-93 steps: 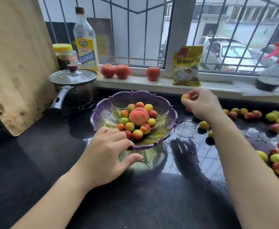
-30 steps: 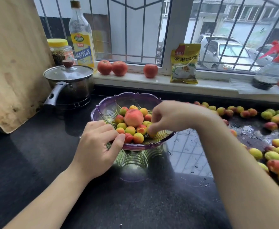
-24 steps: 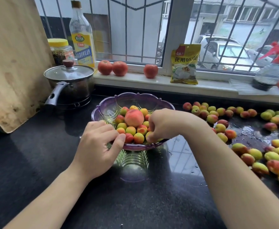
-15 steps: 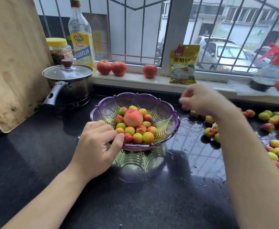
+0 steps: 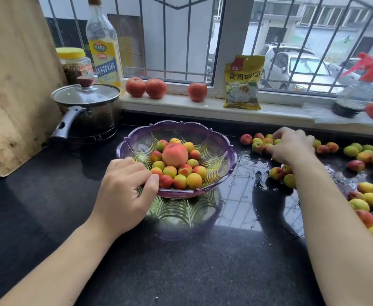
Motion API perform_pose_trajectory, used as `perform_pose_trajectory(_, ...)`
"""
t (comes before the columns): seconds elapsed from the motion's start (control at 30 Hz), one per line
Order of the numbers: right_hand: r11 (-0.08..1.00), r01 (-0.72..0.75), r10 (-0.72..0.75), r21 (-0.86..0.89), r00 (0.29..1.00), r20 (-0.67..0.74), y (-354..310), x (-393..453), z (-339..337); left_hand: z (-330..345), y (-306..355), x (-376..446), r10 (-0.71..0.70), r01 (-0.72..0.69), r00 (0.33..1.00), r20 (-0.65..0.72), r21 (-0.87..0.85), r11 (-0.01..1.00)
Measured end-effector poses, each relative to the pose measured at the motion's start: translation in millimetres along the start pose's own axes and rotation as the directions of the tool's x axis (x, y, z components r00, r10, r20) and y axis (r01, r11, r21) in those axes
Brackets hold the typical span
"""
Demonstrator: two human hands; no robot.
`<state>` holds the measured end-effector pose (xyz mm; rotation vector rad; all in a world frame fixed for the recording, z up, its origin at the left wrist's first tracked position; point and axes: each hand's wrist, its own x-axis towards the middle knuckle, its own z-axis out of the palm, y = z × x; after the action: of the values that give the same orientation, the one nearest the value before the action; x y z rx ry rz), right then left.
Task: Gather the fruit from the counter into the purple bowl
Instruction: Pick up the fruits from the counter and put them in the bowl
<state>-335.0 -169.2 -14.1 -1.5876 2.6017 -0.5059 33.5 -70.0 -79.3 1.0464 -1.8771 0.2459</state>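
Note:
The purple bowl (image 5: 214,133) stands mid-counter and holds a large peach (image 5: 175,155) ringed by several small yellow-red fruits. My left hand (image 5: 123,188) grips the bowl's near-left rim, thumb against the edge. Many small loose fruits (image 5: 366,157) lie scattered over the wet black counter to the right. My right hand (image 5: 293,144), slightly blurred, reaches down onto the cluster of fruit nearest the bowl (image 5: 257,146). Its fingers are spread and touch those fruits, and none is lifted.
A lidded steel pot (image 5: 88,107) sits behind the bowl to the left, beside a leaning wooden board (image 5: 15,85). On the sill stand a bottle (image 5: 104,47), a jar (image 5: 74,62), three tomatoes (image 5: 145,87), a yellow packet (image 5: 242,82) and a spray bottle (image 5: 355,93).
My right hand dropped a fruit into the bowl, then swung right and down onto the loose fruit on the counter. My left hand has stayed on the bowl's rim.

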Motion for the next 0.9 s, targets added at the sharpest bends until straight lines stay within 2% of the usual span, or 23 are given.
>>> perform_pose_trajectory(0.07, 0.994, 0.106, -0.106, -0.028, 0.994, 0.009, -9, -5, 9, 0, 0, 0, 0.002, -0.002, 1.000, 0.002, -0.003, 1.000)
perform_pose_trajectory(0.17, 0.988, 0.130, -0.127, -0.078, 0.991, 0.044, -15, -10, 28, -1, 0, 0, -0.001, 0.001, 1.000, 0.004, -0.013, 1.000)
perform_pose_trajectory(0.3, 0.986, 0.131, -0.135, -0.100, 0.990, -0.037, -12, -9, 37, -1, 0, 0, -0.002, 0.002, 1.000, 0.006, -0.013, 1.000)
perform_pose_trajectory(0.43, 0.967, 0.191, -0.218, -0.168, 0.963, -0.158, -14, -9, 40, -1, 1, 0, -0.009, 0.009, 1.000, 0.008, -0.019, 1.000)
perform_pose_trajectory(0.53, 0.969, 0.195, -0.224, -0.152, 0.952, -0.207, -11, -11, 42, -1, 0, 0, -0.010, 0.011, 1.000, 0.009, -0.022, 1.000)
perform_pose_trajectory(0.6, 0.983, 0.167, -0.179, -0.075, 0.964, -0.198, -11, -7, 39, -1, 0, 0, -0.010, 0.010, 1.000, 0.010, -0.021, 1.000)
perform_pose_trajectory(0.63, 0.988, 0.155, -0.148, 0.020, 0.971, -0.185, -12, -5, 32, -1, 0, 0, -0.008, 0.008, 1.000, 0.010, -0.021, 1.000)
perform_pose_trajectory(0.67, 0.976, 0.154, -0.127, 0.152, 0.977, -0.172, -15, -5, 21, -2, 0, 0, -0.005, 0.005, 1.000, 0.009, -0.022, 1.000)
perform_pose_trajectory(0.73, 0.884, 0.201, -0.157, 0.423, 0.978, -0.136, -28, -16, -11, -2, 0, 0, -0.006, 0.006, 1.000, 0.010, -0.023, 1.000)
perform_pose_trajectory(0.8, 0.749, 0.297, -0.309, 0.592, 0.947, -0.084, -44, -39, -47, -2, 1, 1, -0.010, 0.010, 1.000, 0.011, -0.027, 1.000)
perform_pose_trajectory(0.83, 0.707, 0.363, -0.422, 0.606, 0.905, -0.051, -52, -54, -62, -2, 0, 1, -0.010, 0.010, 1.000, 0.011, -0.028, 1.000)
perform_pose_trajectory(0.9, 0.692, 0.501, -0.613, 0.519, 0.788, 0.057, -69, -78, -73, -1, 0, 0, -0.003, 0.003, 1.000, 0.005, -0.022, 1.000)
